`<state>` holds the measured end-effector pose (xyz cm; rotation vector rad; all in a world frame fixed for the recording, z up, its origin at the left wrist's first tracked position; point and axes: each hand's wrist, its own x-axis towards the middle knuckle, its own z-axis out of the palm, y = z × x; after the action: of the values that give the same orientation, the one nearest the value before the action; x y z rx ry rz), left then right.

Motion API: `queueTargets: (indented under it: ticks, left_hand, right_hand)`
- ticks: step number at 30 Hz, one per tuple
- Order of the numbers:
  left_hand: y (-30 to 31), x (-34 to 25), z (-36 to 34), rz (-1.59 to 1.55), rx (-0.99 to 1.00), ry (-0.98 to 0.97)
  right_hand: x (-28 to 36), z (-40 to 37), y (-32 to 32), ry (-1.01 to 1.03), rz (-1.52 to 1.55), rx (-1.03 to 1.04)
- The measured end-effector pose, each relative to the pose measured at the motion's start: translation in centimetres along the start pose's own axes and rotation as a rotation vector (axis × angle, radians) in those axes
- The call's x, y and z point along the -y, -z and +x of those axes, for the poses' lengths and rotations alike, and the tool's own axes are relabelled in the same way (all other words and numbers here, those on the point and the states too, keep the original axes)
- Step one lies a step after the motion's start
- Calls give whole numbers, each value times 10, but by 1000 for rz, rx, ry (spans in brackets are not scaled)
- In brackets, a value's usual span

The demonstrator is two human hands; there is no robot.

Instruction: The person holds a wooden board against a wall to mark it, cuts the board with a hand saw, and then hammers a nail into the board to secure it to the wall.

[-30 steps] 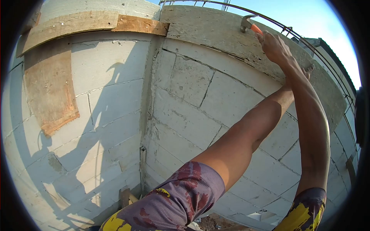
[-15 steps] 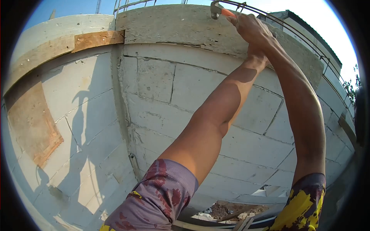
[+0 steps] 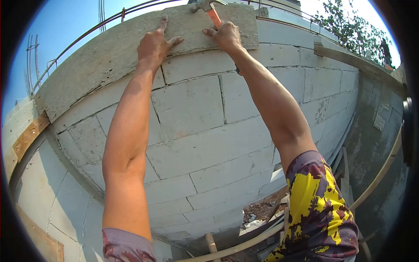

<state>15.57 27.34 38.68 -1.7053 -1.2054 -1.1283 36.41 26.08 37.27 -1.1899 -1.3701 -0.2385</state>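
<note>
Bracing with the left hand (image 3: 155, 43), fingers spread flat on the rough grey weathered board (image 3: 104, 52) atop the white block wall (image 3: 192, 105), probably steadying it. Gripping the orange-handled steel hammer (image 3: 214, 17) in the closed right hand (image 3: 227, 36), head just above the knuckles at the board's top edge.

Presses left hand (image 3: 153, 43) against the grey board (image 3: 100, 61), fingers (image 3: 163, 21) spread. Grips hammer (image 3: 213, 16) in right hand (image 3: 227, 36), just right of those fingers, above the block wall (image 3: 196, 113).
</note>
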Motion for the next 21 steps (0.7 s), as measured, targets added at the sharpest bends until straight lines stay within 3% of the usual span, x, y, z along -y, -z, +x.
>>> queueTargets:
  ticks: [3,5,7,8,9,12,13,14,15,19,21]
  left_hand:
    - [9,-7,-4,61,54,23]
    - [13,-21,-29,-100,6,88]
    - [30,-46,-83,-440,162,294]
    - [-12,-38,-127,-852,-138,167]
    - [26,-74,-187,-1146,187,547]
    - [33,-131,-410,-1426,685,1375]
    - [28,-140,-507,-1420,859,1849]
    - [47,-151,-574,-1802,961,2273]
    - [21,-137,-615,-1810,963,2271]
    - [61,-169,-772,-1847,1051,2269]
    - [95,-205,-804,-1853,994,2299]
  right_hand:
    - [1,-9,3,-67,39,5]
    - [0,-11,7,-44,115,30]
    - [-5,-8,4,-26,128,8]
    - [-6,-9,5,-5,119,-5]
    - [-7,-10,6,15,114,-16]
    - [-7,-9,9,-12,188,3]
    - [-9,-7,9,4,193,17]
    - [-13,-5,4,16,201,40]
    - [-14,-2,1,20,197,40]
    - [-13,-6,-1,35,182,12]
    - [-11,-6,-1,34,200,36]
